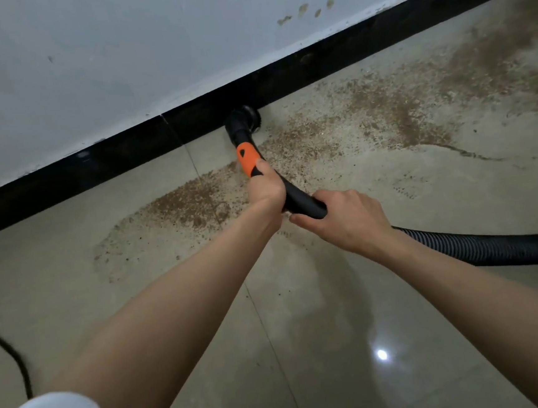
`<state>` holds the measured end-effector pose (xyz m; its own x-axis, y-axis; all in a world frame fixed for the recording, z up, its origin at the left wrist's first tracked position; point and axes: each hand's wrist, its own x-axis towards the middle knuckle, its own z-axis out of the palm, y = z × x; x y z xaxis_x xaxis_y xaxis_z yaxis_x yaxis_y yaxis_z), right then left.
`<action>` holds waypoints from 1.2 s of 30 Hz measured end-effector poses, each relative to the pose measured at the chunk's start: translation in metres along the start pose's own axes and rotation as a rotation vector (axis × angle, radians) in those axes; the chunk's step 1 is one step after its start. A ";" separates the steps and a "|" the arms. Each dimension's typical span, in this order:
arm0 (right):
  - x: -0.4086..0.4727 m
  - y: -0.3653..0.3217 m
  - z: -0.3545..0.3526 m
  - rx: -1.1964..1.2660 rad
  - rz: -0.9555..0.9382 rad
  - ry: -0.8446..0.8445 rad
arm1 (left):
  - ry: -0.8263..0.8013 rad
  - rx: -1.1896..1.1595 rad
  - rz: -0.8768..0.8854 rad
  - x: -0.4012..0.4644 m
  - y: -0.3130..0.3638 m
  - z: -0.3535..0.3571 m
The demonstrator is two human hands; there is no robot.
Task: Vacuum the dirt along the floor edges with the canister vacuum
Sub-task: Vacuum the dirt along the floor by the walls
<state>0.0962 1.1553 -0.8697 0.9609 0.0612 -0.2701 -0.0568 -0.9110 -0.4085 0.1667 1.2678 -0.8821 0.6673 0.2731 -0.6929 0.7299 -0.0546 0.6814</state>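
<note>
A round black brush nozzle (244,117) sits on the floor against the black baseboard (329,56). An orange and black handle (247,159) leads back from it. My left hand (265,186) grips the handle just behind the orange part. My right hand (343,218) holds the black tube a little further back, where the ribbed black hose (486,246) runs off to the right. Brown dirt (192,202) is spread over the beige tiles on both sides of the nozzle, thicker to the right (395,101). The canister is out of view.
A white wall (86,63) with brown marks rises above the baseboard. A thin black cable (12,356) curves over the floor at the lower left. Glossy tiles (338,344) lie between me and the dirt, with a light reflection on them.
</note>
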 end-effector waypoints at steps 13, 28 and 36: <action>-0.002 0.007 -0.008 -0.001 0.098 0.105 | -0.105 0.033 0.080 -0.009 0.020 0.019; -0.048 -0.052 0.020 0.032 -0.064 -0.078 | 0.034 0.004 -0.007 -0.018 -0.037 -0.067; -0.038 -0.036 -0.005 -0.007 0.021 -0.030 | -0.088 -0.052 -0.009 -0.028 -0.014 -0.039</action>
<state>0.0631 1.1837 -0.8407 0.9509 0.0542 -0.3046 -0.0747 -0.9152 -0.3961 0.1322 1.2981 -0.8629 0.6730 0.1880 -0.7153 0.7285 -0.0015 0.6850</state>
